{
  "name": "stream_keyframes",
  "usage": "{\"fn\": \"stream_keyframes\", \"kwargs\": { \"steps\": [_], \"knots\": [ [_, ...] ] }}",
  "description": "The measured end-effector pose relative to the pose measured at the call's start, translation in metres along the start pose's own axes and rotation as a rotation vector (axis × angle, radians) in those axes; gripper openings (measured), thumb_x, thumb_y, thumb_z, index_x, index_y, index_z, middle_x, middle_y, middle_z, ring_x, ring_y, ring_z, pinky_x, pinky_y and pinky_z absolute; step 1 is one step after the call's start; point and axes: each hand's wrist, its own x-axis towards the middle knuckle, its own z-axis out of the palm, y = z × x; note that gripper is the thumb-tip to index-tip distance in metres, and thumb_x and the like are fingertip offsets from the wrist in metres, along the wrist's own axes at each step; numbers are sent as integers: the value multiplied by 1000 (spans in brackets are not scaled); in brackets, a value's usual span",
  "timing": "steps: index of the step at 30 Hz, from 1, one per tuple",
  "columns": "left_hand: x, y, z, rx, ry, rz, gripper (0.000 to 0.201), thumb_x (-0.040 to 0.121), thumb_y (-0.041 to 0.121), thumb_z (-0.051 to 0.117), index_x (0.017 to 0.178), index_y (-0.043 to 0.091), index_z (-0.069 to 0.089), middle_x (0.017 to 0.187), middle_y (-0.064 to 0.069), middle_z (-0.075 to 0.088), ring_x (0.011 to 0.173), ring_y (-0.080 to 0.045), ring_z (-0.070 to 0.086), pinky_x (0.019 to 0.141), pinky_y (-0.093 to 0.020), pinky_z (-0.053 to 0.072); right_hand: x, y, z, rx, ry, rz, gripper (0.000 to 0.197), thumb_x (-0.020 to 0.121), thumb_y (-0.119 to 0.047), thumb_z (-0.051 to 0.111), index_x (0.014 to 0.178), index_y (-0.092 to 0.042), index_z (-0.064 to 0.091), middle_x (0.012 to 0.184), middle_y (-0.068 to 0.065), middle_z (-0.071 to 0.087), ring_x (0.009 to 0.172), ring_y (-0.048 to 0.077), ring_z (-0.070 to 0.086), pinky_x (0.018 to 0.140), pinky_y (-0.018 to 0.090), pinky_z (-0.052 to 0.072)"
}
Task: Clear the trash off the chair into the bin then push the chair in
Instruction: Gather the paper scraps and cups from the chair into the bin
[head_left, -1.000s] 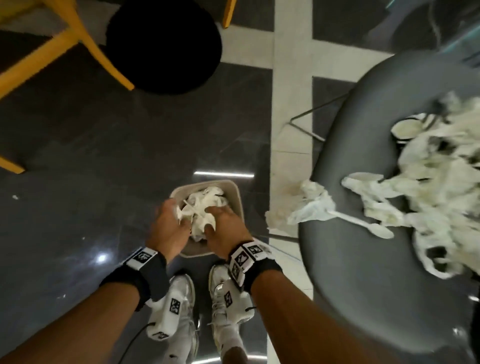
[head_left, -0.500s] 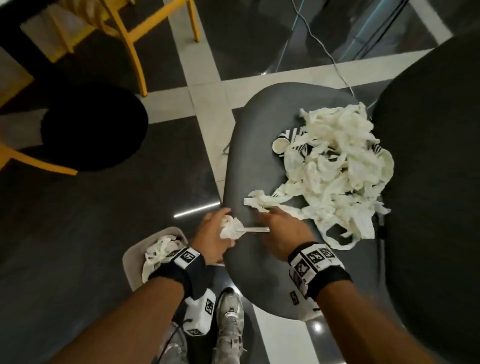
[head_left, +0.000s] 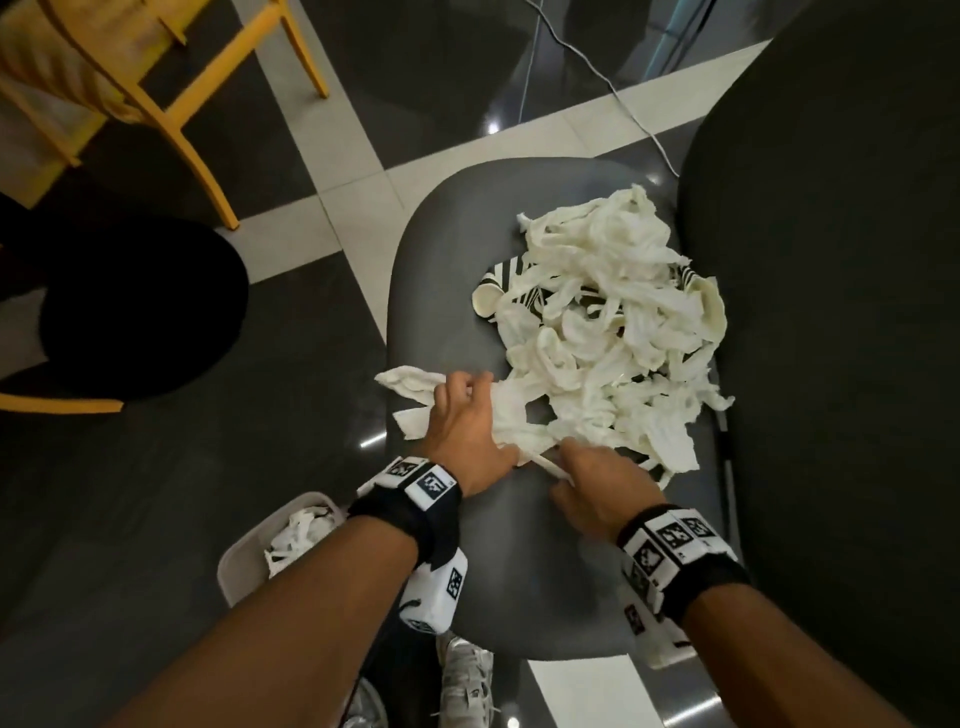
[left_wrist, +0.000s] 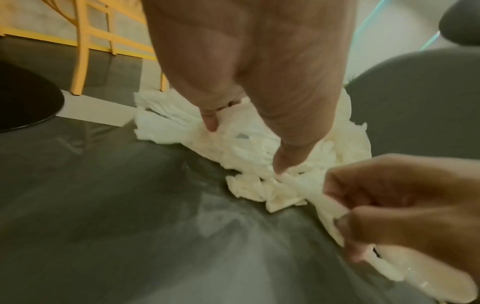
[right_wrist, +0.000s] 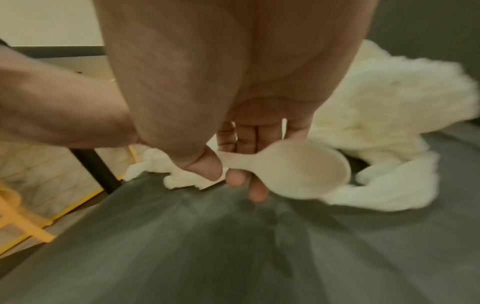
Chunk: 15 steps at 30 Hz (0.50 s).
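A heap of crumpled white tissue (head_left: 613, 332) with striped paper cups (head_left: 493, 296) lies on the grey chair seat (head_left: 447, 249). My left hand (head_left: 467, 400) is at the heap's near left edge, its curled fingers gripping a bunch of tissue (left_wrist: 233, 148). My right hand (head_left: 566, 467), just to its right, pinches the handle of a white plastic spoon (right_wrist: 298, 168) between thumb and fingers. The spoon (left_wrist: 324, 201) is lifted slightly off the seat. The pale bin (head_left: 234, 571) stands on the floor at the lower left with tissue inside.
A dark rounded surface (head_left: 831, 312) fills the right side, close against the chair. A yellow wooden chair (head_left: 171, 124) and a black round base (head_left: 140, 312) stand on the tiled floor to the left. A cable (head_left: 597, 73) runs across the floor behind. My shoes (head_left: 462, 680) are below.
A second ago both hands were in the bin with tissue. They have come up to the chair; the left now grips more tissue and the right has taken the spoon.
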Motion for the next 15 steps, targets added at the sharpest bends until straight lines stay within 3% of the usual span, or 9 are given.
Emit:
{"fn": "stream_keyframes", "kwargs": {
  "steps": [2,4,7,9,12,15],
  "knots": [
    [8,4,17,121,-30,-64,104,70,54,78,152,19,24,144,-6,29,135,-30,30,112,-40,33,-3,22,-11,24,-38,65,14,90,-33,52,98,-25,44,91,0,57,82,26,56,70,34,43],
    [11,2,31,209,14,-69,103,71,59,77,152,20,27,142,-4,33,130,-30,35,109,-42,35,-5,34,-17,33,-32,87,14,90,-35,53,94,-26,43,87,-2,56,80,23,54,68,33,42],
    [12,-4,43,271,97,24,62,87,47,67,139,21,46,130,-4,51,120,-30,48,98,-41,37,-4,34,-17,170,6,67,12,88,-33,54,90,-27,44,82,-3,59,76,19,56,66,36,49],
    [9,-5,44,308,59,55,44,93,36,60,133,21,50,128,-4,57,118,-30,51,97,-41,38,-4,25,-14,253,34,30,10,89,-30,54,92,-26,45,80,-2,62,73,19,59,67,40,53],
    [-2,-7,34,215,34,57,29,97,32,51,122,18,55,120,-7,63,113,-32,57,93,-43,42,-6,8,-10,323,89,-52,17,91,-25,52,107,-28,47,82,-3,64,73,18,62,72,41,54],
    [-20,-20,12,97,60,60,21,96,29,48,105,14,60,108,-8,69,102,-32,64,80,-39,47,-10,-13,-5,323,147,-136,41,94,-22,50,133,-31,41,89,-4,66,79,17,63,75,39,54]
  ]
}}
